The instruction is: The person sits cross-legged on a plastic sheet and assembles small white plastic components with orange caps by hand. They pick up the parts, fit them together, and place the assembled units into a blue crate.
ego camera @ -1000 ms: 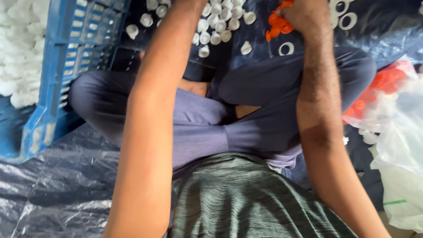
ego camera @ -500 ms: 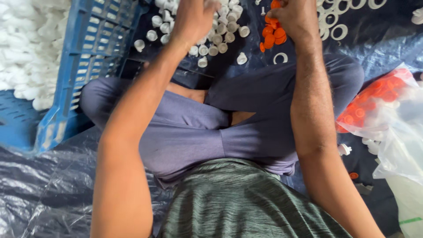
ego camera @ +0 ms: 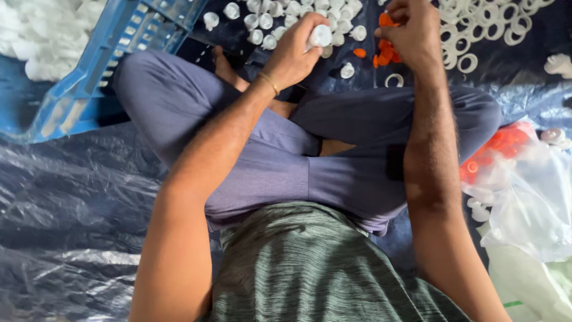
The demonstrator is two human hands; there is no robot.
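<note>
I see my left hand (ego camera: 295,56) pinched around a small white cap (ego camera: 320,36) — thumb and fingertips closed on its sides, the cap raised just off the pile. My right hand (ego camera: 411,33) is curled almost shut just to the right of it, with an orange insert (ego camera: 386,19) showing at its fingertips; how firmly it has hold of that piece I cannot tell.

Beyond the left hand lie more white caps (ego camera: 271,24), loose on the dark sheet (ego camera: 71,197). Below the right hand sits a small cluster of orange inserts (ego camera: 384,55), and past it, to its right, a spread of white rings (ego camera: 476,27). Well off to the left of my left hand stands a blue crate (ego camera: 101,65); near my right elbow a clear bag (ego camera: 524,191) holds more orange pieces.

The cap looks light, hard plastic — stiff enough to take a firm pinch, smooth enough to slip if gripped on the rounded top. I judge the side wall the best place to hold, as the left hand does now. The insert is tiny and thin; fingertips on its edge seem right, and it would drop easily.
</note>
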